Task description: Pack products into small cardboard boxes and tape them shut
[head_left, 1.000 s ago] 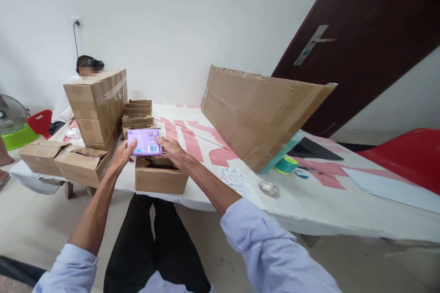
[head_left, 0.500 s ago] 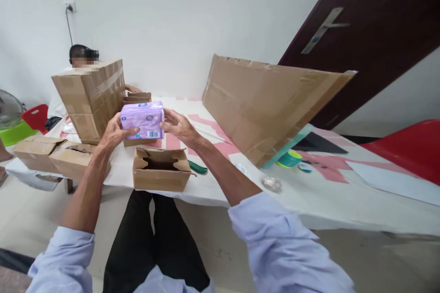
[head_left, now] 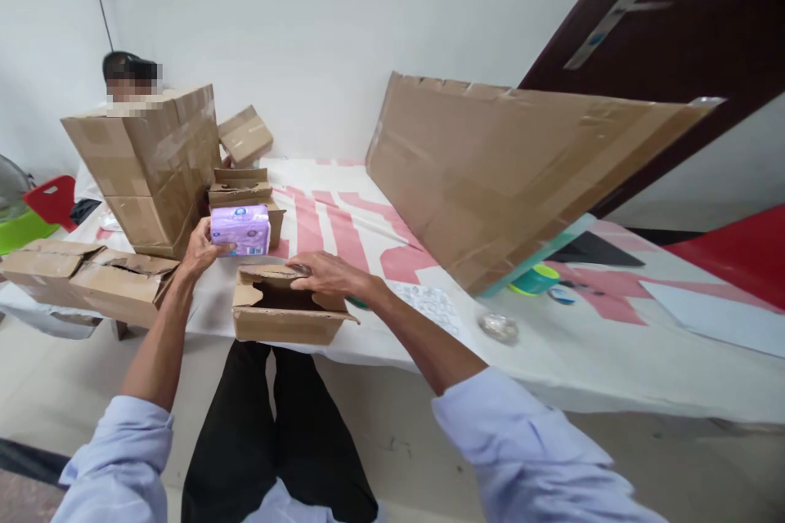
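A purple plastic-wrapped pack (head_left: 240, 230) is gripped at its left end by my left hand (head_left: 204, 249), above the table and behind a small open carton. That carton (head_left: 288, 325) stands at the table's front edge, its top open and its inside dark. My right hand (head_left: 322, 272) is at the carton's back edge, fingers bent over the raised flap and holding it. Another open carton (head_left: 273, 216) stands just behind the purple pack.
Stacked taped boxes (head_left: 153, 172) stand at the left, a person (head_left: 128, 82) behind them. Two boxes (head_left: 116, 282) lie front left. A large cardboard sheet (head_left: 515, 172) leans at the back right. Tape rolls (head_left: 535, 279) and a clear roll (head_left: 498, 327) lie on the right.
My right hand has let go of the purple pack and moved down to the carton's flap. My left hand keeps the pack, slightly lower. A small box has been raised beside the stack.
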### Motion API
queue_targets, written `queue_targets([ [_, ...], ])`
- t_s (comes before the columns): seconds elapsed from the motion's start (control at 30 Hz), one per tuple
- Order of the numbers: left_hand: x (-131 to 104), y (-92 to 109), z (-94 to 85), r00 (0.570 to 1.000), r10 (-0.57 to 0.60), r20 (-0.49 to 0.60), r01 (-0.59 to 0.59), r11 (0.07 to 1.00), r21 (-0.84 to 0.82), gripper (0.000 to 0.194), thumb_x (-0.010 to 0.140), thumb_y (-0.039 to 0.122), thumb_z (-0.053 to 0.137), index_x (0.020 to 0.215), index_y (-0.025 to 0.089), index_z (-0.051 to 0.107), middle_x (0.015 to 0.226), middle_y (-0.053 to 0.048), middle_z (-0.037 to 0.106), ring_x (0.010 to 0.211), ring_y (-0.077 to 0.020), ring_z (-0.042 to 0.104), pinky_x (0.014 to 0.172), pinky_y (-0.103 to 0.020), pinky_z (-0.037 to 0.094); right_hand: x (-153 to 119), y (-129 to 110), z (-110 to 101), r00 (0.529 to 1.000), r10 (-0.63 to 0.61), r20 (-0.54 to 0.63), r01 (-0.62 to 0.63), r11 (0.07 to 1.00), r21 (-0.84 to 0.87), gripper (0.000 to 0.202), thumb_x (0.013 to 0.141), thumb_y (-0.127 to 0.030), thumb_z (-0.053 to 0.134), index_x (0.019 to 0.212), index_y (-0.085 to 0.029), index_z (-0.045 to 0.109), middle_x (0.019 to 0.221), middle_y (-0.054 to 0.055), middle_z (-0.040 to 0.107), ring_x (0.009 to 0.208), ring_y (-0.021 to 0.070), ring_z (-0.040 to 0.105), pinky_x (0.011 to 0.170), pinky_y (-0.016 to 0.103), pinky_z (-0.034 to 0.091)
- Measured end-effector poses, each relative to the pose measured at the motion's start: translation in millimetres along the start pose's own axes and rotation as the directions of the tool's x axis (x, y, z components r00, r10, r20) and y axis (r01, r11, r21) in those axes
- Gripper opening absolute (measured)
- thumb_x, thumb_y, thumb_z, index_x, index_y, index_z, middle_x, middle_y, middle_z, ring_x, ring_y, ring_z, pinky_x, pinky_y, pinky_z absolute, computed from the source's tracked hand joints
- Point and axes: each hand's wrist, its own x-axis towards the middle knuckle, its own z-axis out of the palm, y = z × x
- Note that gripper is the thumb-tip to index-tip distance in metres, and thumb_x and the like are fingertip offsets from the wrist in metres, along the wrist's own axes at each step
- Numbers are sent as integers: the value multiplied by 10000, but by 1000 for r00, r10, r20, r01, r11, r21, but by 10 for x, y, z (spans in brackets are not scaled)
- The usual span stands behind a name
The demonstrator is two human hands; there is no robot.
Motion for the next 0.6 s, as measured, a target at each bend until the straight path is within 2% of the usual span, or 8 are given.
queue_targets([
  [0.1,-8,-284,38,998,-54,13,54,998,16,687,450,228,905,1078,167,634,1007,-49,748,913,-230,697,837,-370,579,-51,20,105,998,-11,-62,5,995,-101,366,910,-223,685,1269,-272,743,1315,84,754,1207,310,686,985,395,519],
  [0.23,23,-538,95,996,-84,-6,84,996,34,669,445,217,885,1066,165,641,986,-52,746,905,-235,694,835,-371,571,-82,61,141,997,8,-78,-22,984,-179,383,919,-191,652,1285,-279,720,1338,84,740,1187,293,686,945,367,514],
  [0.33,97,-675,119,995,-94,-19,95,995,41,687,437,228,877,1079,166,639,1001,-65,755,907,-247,704,845,-380,570,-101,89,126,993,63,-100,-84,972,-221,302,948,-161,575,1182,-237,750,1236,99,773,1095,282,708,870,341,505],
  [0.43,198,-788,153,994,-95,-48,98,994,59,684,432,246,875,1072,168,644,999,-71,758,916,-259,711,873,-393,567,-101,116,120,989,74,-130,-103,967,-233,320,939,-107,516,1058,-239,783,1187,81,793,1068,269,712,825,320,491],
  [0.6,316,-889,211,995,-84,-49,89,988,124,537,471,305,880,958,189,686,931,-54,755,1000,-298,709,913,-406,562,36,160,125,970,80,-229,-127,972,-200,368,970,-154,495,1119,-276,809,1228,50,795,1099,272,708,839,336,507],
])
